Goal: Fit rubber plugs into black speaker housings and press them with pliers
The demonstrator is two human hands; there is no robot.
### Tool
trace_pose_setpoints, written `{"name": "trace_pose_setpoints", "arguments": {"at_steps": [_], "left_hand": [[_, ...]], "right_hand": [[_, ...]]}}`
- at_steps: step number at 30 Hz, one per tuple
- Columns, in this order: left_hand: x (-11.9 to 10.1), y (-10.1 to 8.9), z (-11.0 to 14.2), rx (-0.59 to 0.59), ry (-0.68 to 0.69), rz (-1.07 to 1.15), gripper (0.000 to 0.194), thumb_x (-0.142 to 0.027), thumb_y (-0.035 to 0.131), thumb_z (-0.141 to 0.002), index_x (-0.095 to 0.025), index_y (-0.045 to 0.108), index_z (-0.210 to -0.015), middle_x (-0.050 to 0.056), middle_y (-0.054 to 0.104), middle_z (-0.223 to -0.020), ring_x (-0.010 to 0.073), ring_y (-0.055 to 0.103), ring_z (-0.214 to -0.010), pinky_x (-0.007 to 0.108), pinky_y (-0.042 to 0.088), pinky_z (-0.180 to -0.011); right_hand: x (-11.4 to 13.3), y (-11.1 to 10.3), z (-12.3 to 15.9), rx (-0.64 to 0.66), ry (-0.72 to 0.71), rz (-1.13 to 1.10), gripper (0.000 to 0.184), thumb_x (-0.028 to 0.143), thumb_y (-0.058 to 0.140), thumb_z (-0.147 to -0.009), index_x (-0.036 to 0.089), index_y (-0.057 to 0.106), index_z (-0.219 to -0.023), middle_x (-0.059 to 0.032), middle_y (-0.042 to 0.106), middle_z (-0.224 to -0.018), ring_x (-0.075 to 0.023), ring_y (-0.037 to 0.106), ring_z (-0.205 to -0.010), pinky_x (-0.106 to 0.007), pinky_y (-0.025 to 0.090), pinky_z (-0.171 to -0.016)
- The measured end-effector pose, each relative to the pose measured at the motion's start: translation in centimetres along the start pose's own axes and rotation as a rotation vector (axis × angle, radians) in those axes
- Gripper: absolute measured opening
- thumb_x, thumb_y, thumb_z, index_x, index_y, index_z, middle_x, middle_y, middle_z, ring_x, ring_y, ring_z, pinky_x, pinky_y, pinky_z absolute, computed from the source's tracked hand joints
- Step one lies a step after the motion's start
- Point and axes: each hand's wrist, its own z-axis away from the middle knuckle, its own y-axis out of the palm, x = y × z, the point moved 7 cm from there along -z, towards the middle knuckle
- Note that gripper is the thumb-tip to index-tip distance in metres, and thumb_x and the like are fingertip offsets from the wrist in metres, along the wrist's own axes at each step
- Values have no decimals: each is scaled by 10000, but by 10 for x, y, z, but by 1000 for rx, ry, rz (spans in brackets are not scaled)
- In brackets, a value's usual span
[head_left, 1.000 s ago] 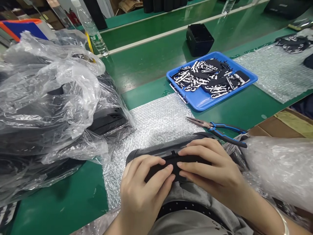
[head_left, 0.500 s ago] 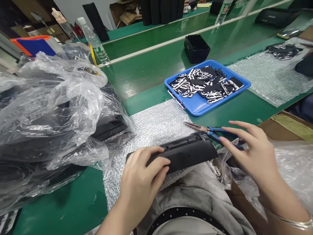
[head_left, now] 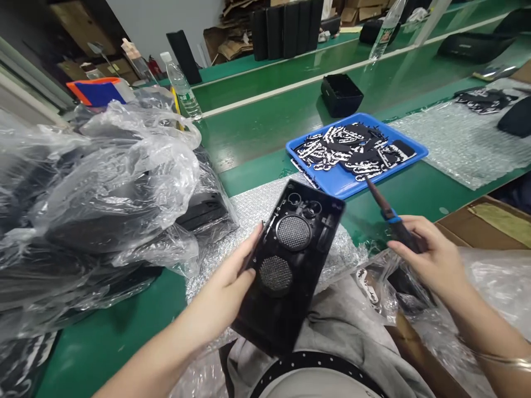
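My left hand [head_left: 232, 282] is closed around the left side of a black speaker housing [head_left: 261, 315]. The housing is tilted so its hollow inside faces me, with two round mesh grilles and small moulded posts. My right hand [head_left: 431, 254] grips needle-nose pliers [head_left: 388, 213] by their dark and blue handles. The jaws point up and away, to the right of the housing and apart from it. Beneath the housing lies a sheet of bubble wrap [head_left: 249, 207] on the green table.
A blue tray [head_left: 346, 190] of black and white parts stands beyond the housing. Plastic-wrapped black housings [head_left: 136, 210] are heaped at left. A black box [head_left: 342, 95] and a water bottle [head_left: 182, 88] stand farther back. An open carton [head_left: 477, 224] is at right.
My left hand has lifted the housing off the bubble wrap and turned its inside toward me. In my right hand, the pliers have swung from pointing left to pointing away, their handles closer together.
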Motion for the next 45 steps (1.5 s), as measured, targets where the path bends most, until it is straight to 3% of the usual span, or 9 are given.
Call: {"name": "trace_pose_setpoints", "arguments": {"at_steps": [5, 7, 12, 15, 18, 23, 30, 36, 45], "left_hand": [[29, 65, 27, 21, -207, 462, 788, -202, 424, -961, -203, 7, -1630, 4, 98, -1670, 137, 156, -1540, 283, 271, -1230], [37, 77, 33, 36, -209, 445, 727, -348, 457, -1010, -240, 94, -1631, 13, 106, -1674, 165, 152, -1549, 295, 318, -1231], [9, 3, 5, -282, 358, -365, 529, -252, 457, -1034, -413, 342, -1525, 9, 411, -1572, 171, 401, -1460, 388, 417, -1193], [-15, -4, -25, -65, 750, -837, 511, -194, 533, -996, -246, 409, -1489, 115, 468, -1505, 215, 517, -1328, 394, 489, -1082], [-24, 4, -50, 174, 895, -976, 449, -301, 562, -977, -183, 480, -1402, 136, 508, -1469, 247, 590, -1177, 407, 541, -925], [-32, 17, -66, 334, 1019, -921, 270, -337, 520, -982, -135, 598, -1145, 96, 658, -1163, 211, 620, -995, 339, 531, -816], [-32, 16, -64, 300, 1047, -822, 209, -298, 471, -1017, -135, 595, -975, 75, 645, -989, 164, 579, -862, 275, 488, -718], [-28, 15, -52, 276, 1010, -796, 205, -304, 475, -1022, -137, 594, -1029, 87, 656, -1029, 163, 605, -917, 276, 509, -761], [-24, 14, -52, 315, 950, -741, 175, -299, 546, -987, -144, 597, -1049, 74, 641, -1067, 160, 600, -977, 263, 503, -830]], "right_hand": [[55, -7, -17, 160, -294, 33, 108, 182, 569, -965, 180, 617, -1062, -149, 613, -1079, -232, 630, -920, -377, 501, -761], [68, -3, -22, 231, -386, 209, 167, 159, 464, -988, 143, 615, -1058, -192, 599, -1154, -301, 599, -990, -529, 474, -874], [74, -1, -34, 315, -489, 392, 236, 129, 448, -967, 163, 681, -971, -165, 600, -1196, -314, 547, -1066, -698, 357, -1021], [74, -1, -39, 291, -485, 417, 241, 111, 460, -928, 172, 694, -920, -147, 606, -1164, -294, 532, -1046, -696, 329, -1058], [77, 6, -40, 309, -456, 428, 271, 67, 454, -867, 166, 704, -905, -136, 603, -1150, -275, 513, -1038, -682, 284, -1112], [83, 13, -38, 339, -396, 427, 278, 56, 462, -810, 146, 717, -871, -151, 599, -1103, -283, 494, -996, -706, 261, -1112], [74, 21, -40, 398, -391, 370, 222, 51, 541, -760, 178, 702, -846, -114, 582, -1103, -276, 492, -984, -673, 251, -1117], [69, 24, -53, 476, -484, 203, 113, 128, 633, -845, 197, 722, -857, -70, 612, -1069, -243, 482, -894, -376, 383, -775], [71, 26, -55, 462, -532, 170, 173, 106, 575, -880, 178, 658, -746, -67, 605, -952, -231, 411, -810, -344, 280, -699]]}}
